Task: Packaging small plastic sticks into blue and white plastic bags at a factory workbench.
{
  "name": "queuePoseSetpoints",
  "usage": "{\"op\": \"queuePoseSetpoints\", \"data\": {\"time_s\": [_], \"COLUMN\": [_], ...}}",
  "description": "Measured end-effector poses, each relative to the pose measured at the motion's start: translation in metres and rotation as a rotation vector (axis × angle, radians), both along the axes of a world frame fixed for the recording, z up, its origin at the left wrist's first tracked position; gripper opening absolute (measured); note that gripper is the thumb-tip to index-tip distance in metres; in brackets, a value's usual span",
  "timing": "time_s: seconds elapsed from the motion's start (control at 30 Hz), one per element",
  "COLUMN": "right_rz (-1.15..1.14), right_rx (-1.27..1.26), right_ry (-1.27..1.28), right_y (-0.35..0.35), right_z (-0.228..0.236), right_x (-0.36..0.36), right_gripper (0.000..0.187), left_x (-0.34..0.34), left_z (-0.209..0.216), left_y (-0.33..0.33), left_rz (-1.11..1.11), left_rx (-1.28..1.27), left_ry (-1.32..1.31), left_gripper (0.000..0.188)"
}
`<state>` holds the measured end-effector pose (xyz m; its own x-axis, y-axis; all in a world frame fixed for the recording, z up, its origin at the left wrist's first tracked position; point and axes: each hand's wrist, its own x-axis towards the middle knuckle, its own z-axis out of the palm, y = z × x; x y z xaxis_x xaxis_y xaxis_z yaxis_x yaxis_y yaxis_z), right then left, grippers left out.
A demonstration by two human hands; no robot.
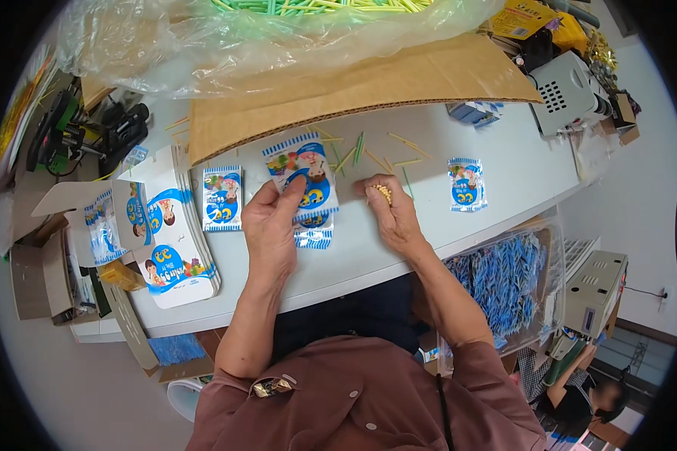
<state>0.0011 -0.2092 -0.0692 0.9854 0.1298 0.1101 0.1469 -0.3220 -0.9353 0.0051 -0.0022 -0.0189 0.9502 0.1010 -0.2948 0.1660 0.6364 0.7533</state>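
My left hand (pixel 272 225) grips a blue-and-white printed packet (pixel 282 159) between thumb and fingers, raised over the table. Beneath it, other packets (pixel 314 234) lie partly hidden. To the right, my right hand (pixel 396 218) is closed around a bundle of thin pale-yellow sticks (pixel 384 194), with their ends showing at the top of the fist. Loose yellow and green sticks (pixel 359 149) lie scattered just beyond both hands. One more packet (pixel 223 198) rests flat left of my left hand, and a single packet (pixel 467 185) sits farther right.
A cardboard flap (pixel 353 86) and a plastic bag (pixel 150 45) of sticks border the far side. Flattened printed cartons (pixel 174 263) and an open carton (pixel 105 222) stand left. A clear bin (pixel 557 278) of packets is lower right; a person (pixel 579 398) works beyond.
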Motion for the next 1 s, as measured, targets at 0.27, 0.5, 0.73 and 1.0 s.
{"op": "queuePoseSetpoints", "data": {"time_s": [0.27, 0.5, 0.73, 1.0], "right_rz": [0.052, 0.127, -0.300, -0.077], "right_rx": [-0.118, -0.121, 0.900, 1.241], "right_ry": [-0.052, -0.203, 0.322, 0.201], "right_y": [0.002, -0.001, -0.007, 0.000], "right_z": [0.002, -0.005, 0.004, 0.047], "right_x": [-0.011, -0.007, 0.007, -0.001], "right_gripper": [0.016, 0.018, 0.025, 0.025], "left_x": [0.011, -0.001, -0.014, -0.041], "left_z": [0.010, 0.005, -0.001, -0.012], "left_y": [0.006, 0.013, 0.012, 0.000], "left_rz": [-0.062, -0.027, -0.132, -0.370], "left_rx": [0.204, 0.197, 0.230, 0.335], "left_ry": [-0.122, -0.042, -0.004, -0.064], "left_gripper": [0.024, 0.025, 0.024, 0.019]}}
